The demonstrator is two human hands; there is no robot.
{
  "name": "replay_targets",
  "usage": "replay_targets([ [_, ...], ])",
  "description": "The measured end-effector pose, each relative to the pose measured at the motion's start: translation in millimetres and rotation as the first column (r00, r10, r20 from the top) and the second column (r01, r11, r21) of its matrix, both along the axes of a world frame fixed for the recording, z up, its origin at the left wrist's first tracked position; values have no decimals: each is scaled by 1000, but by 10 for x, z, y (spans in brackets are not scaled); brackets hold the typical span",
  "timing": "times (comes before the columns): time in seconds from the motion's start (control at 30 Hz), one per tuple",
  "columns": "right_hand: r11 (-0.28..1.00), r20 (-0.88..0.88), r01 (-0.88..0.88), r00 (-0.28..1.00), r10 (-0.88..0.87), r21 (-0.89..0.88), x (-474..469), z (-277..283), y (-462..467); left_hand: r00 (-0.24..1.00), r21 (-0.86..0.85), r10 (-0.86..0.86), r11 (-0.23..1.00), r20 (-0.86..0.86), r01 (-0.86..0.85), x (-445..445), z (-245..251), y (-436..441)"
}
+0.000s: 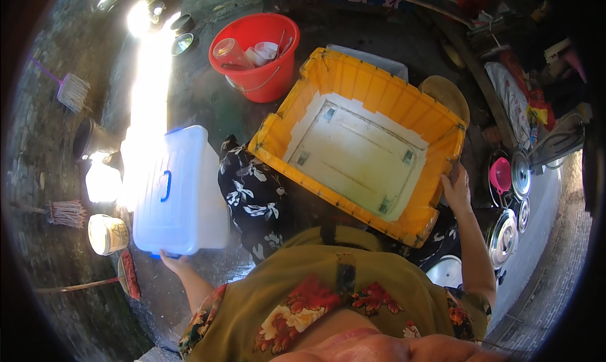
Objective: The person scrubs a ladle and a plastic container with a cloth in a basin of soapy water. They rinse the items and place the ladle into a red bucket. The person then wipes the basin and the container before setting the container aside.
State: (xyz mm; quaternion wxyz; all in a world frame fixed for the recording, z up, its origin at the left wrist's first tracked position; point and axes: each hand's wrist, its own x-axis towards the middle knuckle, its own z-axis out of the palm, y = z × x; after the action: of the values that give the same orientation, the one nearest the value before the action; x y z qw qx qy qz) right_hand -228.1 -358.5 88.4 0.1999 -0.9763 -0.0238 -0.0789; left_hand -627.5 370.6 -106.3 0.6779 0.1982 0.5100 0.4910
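A large orange plastic crate [360, 149] with a whitish bottom lies tilted in front of me, with no contents visible. My right hand [458, 184] grips its right edge; part of the fingers is hidden behind the wall. On my left is a translucent plastic storage box with a pale blue lid [182, 182] and a blue handle. The lid is on. My left hand [174, 261] is at the box's near end, by a blue latch, its fingers partly hidden under the edge.
Beyond the crate stands a red bucket [255, 87] holding plastic containers. A lidded tub [108, 234], a mop [66, 213] and a brush [129, 274] are on the left. Metal pot lids [504, 239] and a pink strainer [500, 175] are on the right.
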Motion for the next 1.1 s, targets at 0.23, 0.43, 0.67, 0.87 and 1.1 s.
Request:
replay_targets([
  [0.23,647,-289,-730,682,672,-217,-814,610,1035,965,-222,-88,975,-245,32,-292,-766,-603],
  [0.43,574,-663,-750,615,426,-328,-992,472,1206,729,-210,66,937,-681,-281,331,-411,-836],
  [0.67,775,-471,-601,750,464,-193,-317,1241,1617,201,283,239,930,-950,235,448,-151,-663],
  [0.87,906,-495,-293,764,414,306,702,1853,1752,711,670,41,377,-702,640,1842,1189,-1440],
  [1.1,654,-524,140,729,440,744,475,2092,1979,639,474,-731,486,-239,734,2643,1553,-2355],
])
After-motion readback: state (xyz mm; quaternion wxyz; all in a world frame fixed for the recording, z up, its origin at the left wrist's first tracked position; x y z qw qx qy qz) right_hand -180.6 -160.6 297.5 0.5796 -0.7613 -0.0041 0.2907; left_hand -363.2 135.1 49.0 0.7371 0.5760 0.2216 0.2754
